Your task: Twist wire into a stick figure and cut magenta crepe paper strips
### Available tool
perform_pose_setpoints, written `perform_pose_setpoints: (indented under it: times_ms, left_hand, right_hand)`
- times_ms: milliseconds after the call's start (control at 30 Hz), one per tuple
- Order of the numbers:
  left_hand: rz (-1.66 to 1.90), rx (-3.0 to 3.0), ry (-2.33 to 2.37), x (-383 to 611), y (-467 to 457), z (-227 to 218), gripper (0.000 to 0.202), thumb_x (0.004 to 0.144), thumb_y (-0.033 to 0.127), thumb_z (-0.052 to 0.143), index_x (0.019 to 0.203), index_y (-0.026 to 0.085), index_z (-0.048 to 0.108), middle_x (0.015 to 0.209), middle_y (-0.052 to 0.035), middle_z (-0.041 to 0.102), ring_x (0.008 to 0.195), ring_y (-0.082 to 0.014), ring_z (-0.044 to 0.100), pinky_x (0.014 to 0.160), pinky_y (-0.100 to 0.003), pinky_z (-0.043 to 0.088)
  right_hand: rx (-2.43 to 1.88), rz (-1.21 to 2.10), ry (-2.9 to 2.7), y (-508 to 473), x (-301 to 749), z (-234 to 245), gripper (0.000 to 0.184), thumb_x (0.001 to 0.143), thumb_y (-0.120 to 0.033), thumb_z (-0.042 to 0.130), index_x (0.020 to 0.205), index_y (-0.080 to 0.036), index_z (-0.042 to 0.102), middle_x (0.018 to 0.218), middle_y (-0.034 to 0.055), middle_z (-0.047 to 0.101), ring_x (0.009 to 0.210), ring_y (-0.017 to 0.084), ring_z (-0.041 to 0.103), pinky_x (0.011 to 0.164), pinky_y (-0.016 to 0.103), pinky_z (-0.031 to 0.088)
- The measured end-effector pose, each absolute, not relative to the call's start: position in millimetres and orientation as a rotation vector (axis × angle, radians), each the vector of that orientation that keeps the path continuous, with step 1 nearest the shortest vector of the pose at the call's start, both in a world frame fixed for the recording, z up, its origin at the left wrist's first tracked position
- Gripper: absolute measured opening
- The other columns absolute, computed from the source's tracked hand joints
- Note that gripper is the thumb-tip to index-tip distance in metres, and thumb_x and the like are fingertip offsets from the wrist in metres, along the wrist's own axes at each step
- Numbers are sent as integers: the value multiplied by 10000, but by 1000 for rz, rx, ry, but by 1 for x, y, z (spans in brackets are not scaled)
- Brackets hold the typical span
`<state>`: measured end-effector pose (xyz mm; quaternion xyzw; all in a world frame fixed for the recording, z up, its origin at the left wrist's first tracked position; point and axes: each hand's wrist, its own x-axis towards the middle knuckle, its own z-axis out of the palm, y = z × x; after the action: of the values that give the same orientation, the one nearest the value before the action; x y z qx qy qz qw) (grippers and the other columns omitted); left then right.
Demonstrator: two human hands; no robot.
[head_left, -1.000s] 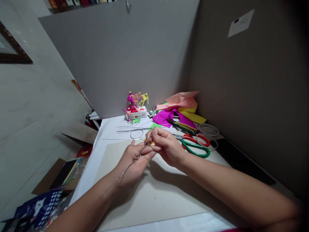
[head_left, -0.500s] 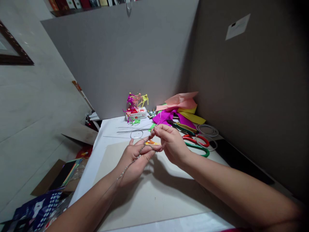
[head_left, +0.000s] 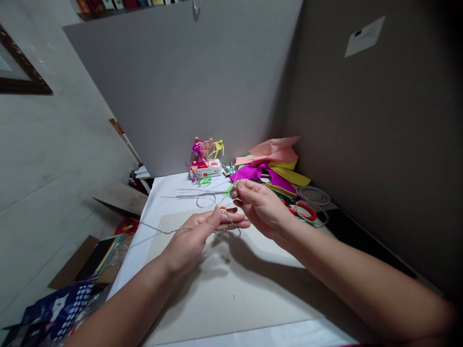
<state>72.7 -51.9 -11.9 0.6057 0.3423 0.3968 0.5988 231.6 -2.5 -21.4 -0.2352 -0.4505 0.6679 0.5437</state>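
Left hand [head_left: 195, 236] and right hand [head_left: 261, 207] pinch twisted wire [head_left: 231, 223]; cardboard box [head_left: 70, 265] holds coloured sheets [head_left: 101, 260].

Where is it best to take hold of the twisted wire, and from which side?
I would pinch the twisted wire just left of the left hand, coming from the left. That stretch sticks out uncovered before it splits into two thin strands, whereas its loops sit among the left hand's fingers and the right hand crowds the far end.
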Motion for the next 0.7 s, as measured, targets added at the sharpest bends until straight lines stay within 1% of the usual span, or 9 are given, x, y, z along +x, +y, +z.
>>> perform_pose_setpoints:
  times_ms: [67, 133, 267, 367, 467, 533, 633, 700]
  left_hand:
    - [910, 1374, 765, 73, -51, -11, 453, 946, 371, 329, 1036, 103, 684, 1015, -121, 712, 1099, -247, 587, 1043, -397, 308]
    - [906, 1341, 761, 74, -50, -9, 446, 941, 365, 342, 1032, 95, 685, 1017, -123, 712, 1082, -253, 598, 1050, -402, 294]
    - [921, 1279, 828, 75, -45, -11, 459, 919, 423, 377, 1046, 100, 678, 1009, -124, 714, 1126, -250, 568, 1066, -389, 257]
    - [883, 1226, 874, 75, -42, -16, 481, 897, 467, 402, 1078, 105, 662, 988, -130, 719, 1107, -251, 577, 1060, -395, 251]
    - [840, 1193, 876, 75, -38, -21, 478, 884, 475, 426, 1085, 109, 658, 976, -130, 722, 1096, -248, 580, 1058, -401, 242]
    - [823, 1190, 873, 75, -36, -25, 467, 888, 471, 422, 1081, 118, 658, 995, -124, 718, 1116, -239, 565, 1065, -398, 225]
    - [840, 1195, 888, 76, -34, -28, 428, 893, 454, 423, 1072, 149, 664, 1084, -104, 691, 1162, -225, 527, 1065, -389, 223]
    - [864, 1220, 914, 76, -33, -29, 393, 889, 440, 442, 1051, 171, 677, 1153, -90, 661, 1181, -225, 508, 1057, -388, 241]
  right_hand:
    - [-549, 1557, -1075, -1, 232, -22, 225, 718, -308, 677, 637, -167, 520, 683, -16, 500, 641, 102, 436, 652, 255, 345]
    - [-563, 1514, -1088, 1, 231, -24, 219, 711, -308, 688, 635, -162, 543, 673, -17, 513, 656, 102, 451, 675, 255, 351]
    - [-636, 1407, -1115, 8, 230, -33, 204, 734, -345, 676, 703, -159, 601, 698, -8, 556, 685, 108, 483, 709, 265, 370]
    - [-640, 1362, -1117, 14, 230, -38, 179, 735, -341, 680, 748, -168, 634, 703, -7, 571, 692, 112, 498, 725, 271, 383]
    - [-636, 1482, -1033, 18, 232, -38, 164, 691, -291, 720, 782, -166, 666, 726, -6, 581, 676, 97, 502, 692, 253, 384]
    - [-656, 1592, -939, 20, 234, -36, 208, 646, -237, 745, 828, -162, 678, 741, -8, 583, 667, 85, 502, 651, 234, 379]
    - [-648, 1634, -858, 24, 237, -36, 302, 596, -169, 755, 885, -176, 667, 757, -14, 593, 666, 80, 506, 601, 214, 370]
    - [-614, 1612, -835, 26, 239, -37, 318, 583, -154, 754, 879, -195, 646, 749, -24, 595, 669, 82, 511, 591, 210, 372]
